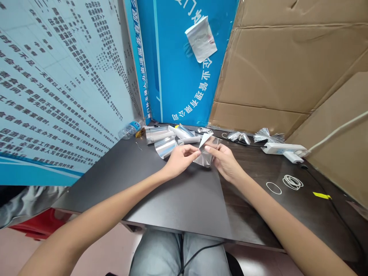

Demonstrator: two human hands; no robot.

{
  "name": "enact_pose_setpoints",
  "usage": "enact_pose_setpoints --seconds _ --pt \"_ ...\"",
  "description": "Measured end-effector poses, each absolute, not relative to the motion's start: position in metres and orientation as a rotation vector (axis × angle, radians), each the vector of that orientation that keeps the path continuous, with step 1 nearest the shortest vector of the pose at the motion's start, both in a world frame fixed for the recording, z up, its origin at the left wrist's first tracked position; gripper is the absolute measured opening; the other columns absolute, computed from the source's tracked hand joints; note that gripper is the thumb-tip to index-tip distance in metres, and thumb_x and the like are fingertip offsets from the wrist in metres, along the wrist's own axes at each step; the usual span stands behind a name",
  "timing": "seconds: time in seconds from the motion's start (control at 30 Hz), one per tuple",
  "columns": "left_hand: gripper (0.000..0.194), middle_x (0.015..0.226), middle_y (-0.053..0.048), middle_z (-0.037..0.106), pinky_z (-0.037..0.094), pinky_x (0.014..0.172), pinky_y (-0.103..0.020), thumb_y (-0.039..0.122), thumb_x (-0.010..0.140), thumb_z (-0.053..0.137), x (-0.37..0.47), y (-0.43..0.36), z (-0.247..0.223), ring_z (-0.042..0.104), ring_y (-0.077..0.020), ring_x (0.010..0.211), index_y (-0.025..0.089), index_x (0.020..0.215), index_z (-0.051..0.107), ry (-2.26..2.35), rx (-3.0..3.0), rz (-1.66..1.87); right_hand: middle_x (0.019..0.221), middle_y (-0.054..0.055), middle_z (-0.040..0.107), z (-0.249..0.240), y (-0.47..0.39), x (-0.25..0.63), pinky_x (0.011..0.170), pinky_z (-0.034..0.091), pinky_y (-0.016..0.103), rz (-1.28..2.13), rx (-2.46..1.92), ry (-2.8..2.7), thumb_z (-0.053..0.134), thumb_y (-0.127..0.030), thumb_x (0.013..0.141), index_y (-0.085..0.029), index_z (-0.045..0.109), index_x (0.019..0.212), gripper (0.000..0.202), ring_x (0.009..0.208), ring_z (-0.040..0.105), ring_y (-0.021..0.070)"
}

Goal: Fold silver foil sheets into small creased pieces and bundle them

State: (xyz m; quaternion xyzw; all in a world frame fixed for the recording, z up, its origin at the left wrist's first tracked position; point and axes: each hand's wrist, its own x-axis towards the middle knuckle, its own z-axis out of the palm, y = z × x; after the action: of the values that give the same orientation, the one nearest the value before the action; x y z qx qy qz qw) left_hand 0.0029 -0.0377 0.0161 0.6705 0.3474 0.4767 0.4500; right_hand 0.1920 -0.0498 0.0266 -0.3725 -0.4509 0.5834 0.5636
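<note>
Over the grey mat (172,207), towards its far right corner: the silver sheet (204,158), held between both hands.
Left hand (184,156): thumb and forefinger pinched together on the sheet's edge.
Right hand (225,161): clamped on the sheet, thumb in front, fingers curled behind.
Pale flap (204,139): one pointed corner stands up from the silver; most looks flat, so this piece seems barely begun.
Curled foil pieces (165,146): along the mat's far edge, apparently unworked.
Fringed foil bundles (268,135): right of the mat, seemingly already shaped.
White rings (292,182): right of the mat, loose, apparently unused.
</note>
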Motion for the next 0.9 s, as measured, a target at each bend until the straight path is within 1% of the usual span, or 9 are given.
enact_pose_setpoints --seconds 0.1,0.2,0.3,0.4,0.5,0.57,0.63,0.77,0.9 --pt "0.032 0.093 -0.008 0.079 0.053 0.078 -0.033 0.047 0.087 0.078 0.005 -0.040 0.015 0.070 -0.0204 0.081 0.015 0.095 0.078 0.844 1.648 1.132 0.099 0.004 0.080 0.031 -0.050 0.193 0.077 0.059 0.035 1.362 -0.828 -1.003 0.097 -0.042 0.069 -0.021 0.076 0.103 0.046 0.086 0.073 0.0226" --pt "0.032 0.094 -0.009 0.079 0.054 0.080 -0.033 0.045 0.086 0.079 0.005 -0.041 0.014 0.072 -0.0205 0.082 0.015 0.098 0.078 0.847 1.604 1.122 0.102 0.006 0.080 0.032 -0.047 0.194 0.078 0.062 0.039 1.336 -0.802 -0.965 0.096 -0.043 0.069 -0.022 0.075 0.105 0.046 0.091 0.075 0.0265" --pt "0.029 0.091 -0.009 0.079 0.054 0.079 -0.033 0.043 0.086 0.079 0.005 -0.039 0.012 0.072 -0.0206 0.081 0.015 0.094 0.077 0.893 1.616 1.135 0.099 0.006 0.080 0.033 -0.044 0.196 0.079 0.063 0.042 1.329 -0.802 -0.916 0.096 -0.042 0.068 -0.022 0.073 0.101 0.045 0.093 0.075 0.0289" --pt "0.027 0.089 -0.009 0.079 0.054 0.077 -0.033 0.042 0.086 0.078 0.004 -0.038 0.010 0.072 -0.0209 0.080 0.015 0.090 0.077 0.906 1.653 1.106 0.093 0.004 0.078 0.035 -0.044 0.198 0.076 0.062 0.042 1.330 -0.795 -0.858 0.095 -0.041 0.066 -0.023 0.072 0.097 0.043 0.086 0.074 0.0269" --pt "0.027 0.093 -0.009 0.080 0.056 0.080 -0.034 0.042 0.085 0.079 0.004 -0.039 0.011 0.073 -0.0220 0.083 0.016 0.093 0.077 0.862 1.702 1.038 0.087 0.002 0.075 0.035 -0.047 0.198 0.067 0.058 0.037 1.284 -0.853 -0.870 0.096 -0.041 0.065 -0.024 0.071 0.093 0.042 0.073 0.069 0.0221" --pt "0.032 0.103 -0.011 0.080 0.057 0.087 -0.036 0.042 0.086 0.080 0.004 -0.041 0.015 0.074 -0.0235 0.091 0.016 0.103 0.077 0.826 1.664 1.093 0.079 0.000 0.071 0.035 -0.052 0.195 0.060 0.052 0.034 1.268 -0.910 -0.954 0.095 -0.044 0.067 -0.024 0.072 0.092 0.040 0.063 0.062 0.0184" --pt "0.038 0.112 -0.012 0.079 0.057 0.092 -0.039 0.044 0.085 0.082 0.005 -0.043 0.019 0.074 -0.0251 0.099 0.016 0.110 0.077 0.794 1.570 1.191 0.073 -0.002 0.067 0.034 -0.056 0.191 0.058 0.047 0.031 1.241 -0.918 -1.081 0.093 -0.046 0.071 -0.025 0.073 0.091 0.035 0.059 0.055 0.0158" --pt "0.033 0.105 -0.012 0.080 0.057 0.090 -0.038 0.045 0.084 0.084 0.004 -0.046 0.028 0.073 -0.0247 0.097 0.016 0.100 0.079 0.766 1.514 1.298 0.074 -0.002 0.064 0.033 -0.061 0.185 0.061 0.041 0.030 1.085 -0.890 -1.289 0.089 -0.047 0.077 -0.024 0.075 0.086 0.028 0.064 0.052 0.0153" --pt "0.028 0.099 -0.009 0.080 0.055 0.087 -0.036 0.044 0.085 0.083 0.005 -0.049 0.030 0.072 -0.0222 0.090 0.017 0.093 0.080 0.798 1.532 1.356 0.072 -0.002 0.062 0.035 -0.063 0.184 0.058 0.037 0.029 1.039 -0.914 -1.337 0.087 -0.049 0.078 -0.025 0.075 0.086 0.028 0.062 0.048 0.0151"
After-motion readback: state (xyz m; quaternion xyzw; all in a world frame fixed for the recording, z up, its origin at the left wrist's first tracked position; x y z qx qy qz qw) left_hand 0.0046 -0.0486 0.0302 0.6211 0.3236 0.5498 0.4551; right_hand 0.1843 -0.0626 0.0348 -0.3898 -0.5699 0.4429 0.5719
